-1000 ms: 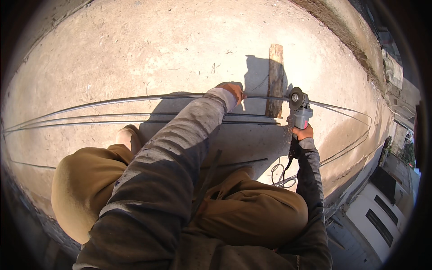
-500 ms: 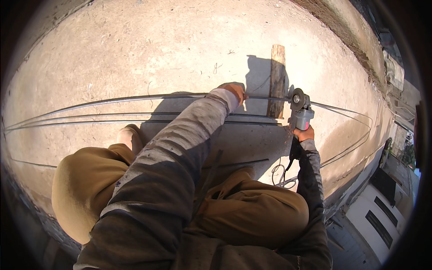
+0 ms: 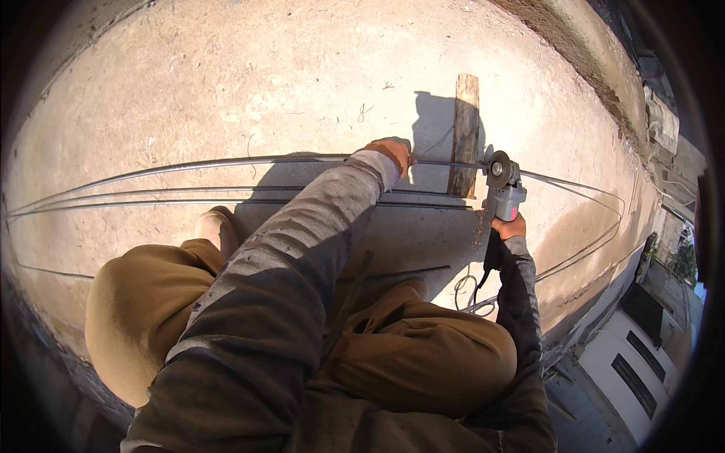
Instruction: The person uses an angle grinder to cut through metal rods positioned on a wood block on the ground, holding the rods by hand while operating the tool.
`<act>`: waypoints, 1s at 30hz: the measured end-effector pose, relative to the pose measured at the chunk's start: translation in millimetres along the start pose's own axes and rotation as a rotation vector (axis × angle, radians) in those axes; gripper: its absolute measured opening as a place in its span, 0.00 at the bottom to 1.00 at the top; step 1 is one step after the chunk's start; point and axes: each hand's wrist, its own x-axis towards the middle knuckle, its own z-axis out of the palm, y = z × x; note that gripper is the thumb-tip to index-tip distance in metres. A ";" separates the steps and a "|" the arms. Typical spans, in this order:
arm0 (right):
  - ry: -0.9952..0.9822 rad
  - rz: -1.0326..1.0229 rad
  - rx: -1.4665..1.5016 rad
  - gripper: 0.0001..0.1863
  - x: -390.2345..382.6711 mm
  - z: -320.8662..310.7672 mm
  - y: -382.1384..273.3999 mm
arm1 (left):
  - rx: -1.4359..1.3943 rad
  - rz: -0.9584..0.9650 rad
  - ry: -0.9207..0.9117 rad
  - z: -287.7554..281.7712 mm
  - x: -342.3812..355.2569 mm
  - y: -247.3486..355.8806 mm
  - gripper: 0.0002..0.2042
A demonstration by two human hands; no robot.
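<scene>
My left hand [image 3: 393,153] is closed around a long thin metal rod [image 3: 249,160], just left of a wooden board [image 3: 466,136]. The rod crosses over the board and runs on to the right. An angle grinder [image 3: 504,185] is gripped in my right hand [image 3: 510,228], its disc against the rod just right of the board. Small orange sparks fall from the disc toward me. Two more metal rods [image 3: 264,202] lie nearer to me, their right ends by the board's near end.
A black power cord [image 3: 476,291] loops on the concrete floor [image 3: 211,83] near my right forearm. Another rod [image 3: 423,272] lies close to my knees. Bent thin rods [image 3: 585,249] extend at the right. A low concrete ledge [image 3: 581,60] borders the floor at far right.
Both hands stay almost where they were. The grinder is tilted very slightly differently, and the spark trail now reaches further down toward me.
</scene>
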 end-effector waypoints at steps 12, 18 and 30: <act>0.015 -0.004 0.046 0.25 -0.4 1.0 3.4 | 0.039 0.008 0.052 1.9 -3.8 0.9 0.21; 0.012 0.007 -0.034 0.25 1.3 0.4 2.9 | 0.024 0.046 0.018 5.1 1.2 -4.7 0.21; 0.000 0.006 -0.026 0.24 -9.2 -1.1 -20.6 | 0.039 0.004 0.100 0.3 -13.2 -0.2 0.21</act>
